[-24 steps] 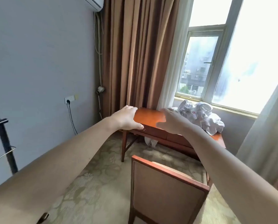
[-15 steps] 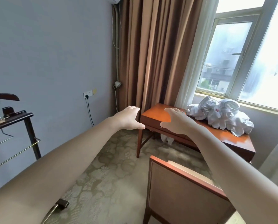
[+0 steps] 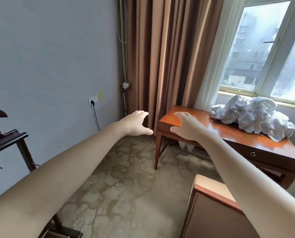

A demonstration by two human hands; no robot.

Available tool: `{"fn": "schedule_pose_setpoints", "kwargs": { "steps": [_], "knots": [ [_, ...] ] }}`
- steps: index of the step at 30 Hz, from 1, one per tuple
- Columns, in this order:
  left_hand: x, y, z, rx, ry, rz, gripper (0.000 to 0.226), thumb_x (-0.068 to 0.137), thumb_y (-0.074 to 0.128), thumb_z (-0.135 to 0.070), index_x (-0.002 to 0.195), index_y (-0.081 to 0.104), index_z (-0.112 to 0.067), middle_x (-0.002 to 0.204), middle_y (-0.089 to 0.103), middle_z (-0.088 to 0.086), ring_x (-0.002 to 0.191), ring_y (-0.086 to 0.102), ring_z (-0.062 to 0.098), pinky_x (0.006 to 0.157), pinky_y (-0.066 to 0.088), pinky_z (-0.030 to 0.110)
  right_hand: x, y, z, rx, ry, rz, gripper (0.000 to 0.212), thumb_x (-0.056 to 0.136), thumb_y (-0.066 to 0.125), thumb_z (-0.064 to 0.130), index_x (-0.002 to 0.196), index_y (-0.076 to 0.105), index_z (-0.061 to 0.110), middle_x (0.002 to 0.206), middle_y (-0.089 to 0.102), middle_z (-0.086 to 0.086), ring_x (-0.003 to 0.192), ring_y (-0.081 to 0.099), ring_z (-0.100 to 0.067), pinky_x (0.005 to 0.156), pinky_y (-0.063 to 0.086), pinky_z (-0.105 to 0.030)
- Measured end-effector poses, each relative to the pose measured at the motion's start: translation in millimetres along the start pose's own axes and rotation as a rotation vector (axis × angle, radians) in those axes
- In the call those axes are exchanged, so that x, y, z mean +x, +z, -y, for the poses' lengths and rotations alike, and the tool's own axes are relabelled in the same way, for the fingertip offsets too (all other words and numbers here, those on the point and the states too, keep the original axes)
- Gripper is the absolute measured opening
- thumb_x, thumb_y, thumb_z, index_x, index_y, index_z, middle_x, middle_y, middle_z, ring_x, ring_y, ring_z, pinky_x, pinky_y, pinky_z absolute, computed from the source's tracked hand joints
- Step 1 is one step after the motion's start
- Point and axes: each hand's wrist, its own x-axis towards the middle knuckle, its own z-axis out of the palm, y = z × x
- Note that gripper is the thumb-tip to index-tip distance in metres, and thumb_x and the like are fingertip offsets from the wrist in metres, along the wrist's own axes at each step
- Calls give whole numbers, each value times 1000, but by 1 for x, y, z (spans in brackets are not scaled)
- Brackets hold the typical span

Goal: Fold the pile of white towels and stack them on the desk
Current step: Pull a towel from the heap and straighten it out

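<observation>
Both hands are reaching forward with bare arms outstretched, and both are empty: the left hand (image 3: 136, 123) is spreading its fingers loosely in the air above the carpet, and the right hand (image 3: 186, 127) is hovering, fingers relaxed and apart, in front of the near left corner of the worktop (image 3: 212, 127), grasping nothing.

Nearest the viewer, at lower right, a wooden chair back (image 3: 217, 208) is standing between the person and the worktop. Beyond it the polished reddish worktop is stretching away toward the window (image 3: 263, 48). At its far right end, well apart from both hands, the pile of white towels (image 3: 251, 117) is lying crumpled and unfolded, some showing small red emblems. No folding appears to have begun.

Risks, as judgement: the chair is sitting in the walking path and could be catching a leg or hip. The pile is lying near the right edge, so tugging one towel from a tangled heap could be dragging others onto the floor. The glossy surface may be letting a folded stack slide.
</observation>
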Motion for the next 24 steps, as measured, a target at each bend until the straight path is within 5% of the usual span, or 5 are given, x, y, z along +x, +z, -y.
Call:
{"fn": "schedule_pose_setpoints", "kwargs": {
  "steps": [24],
  "knots": [
    [291, 16, 128, -45, 137, 134, 86, 88, 68, -40, 157, 21, -18, 165, 12, 1, 150, 20, 19, 118, 27, 37, 282, 87, -42, 51, 203, -13, 68, 93, 58, 35, 153, 29, 24, 160, 27, 1, 146, 26, -24, 104, 38, -42]
  ]
}}
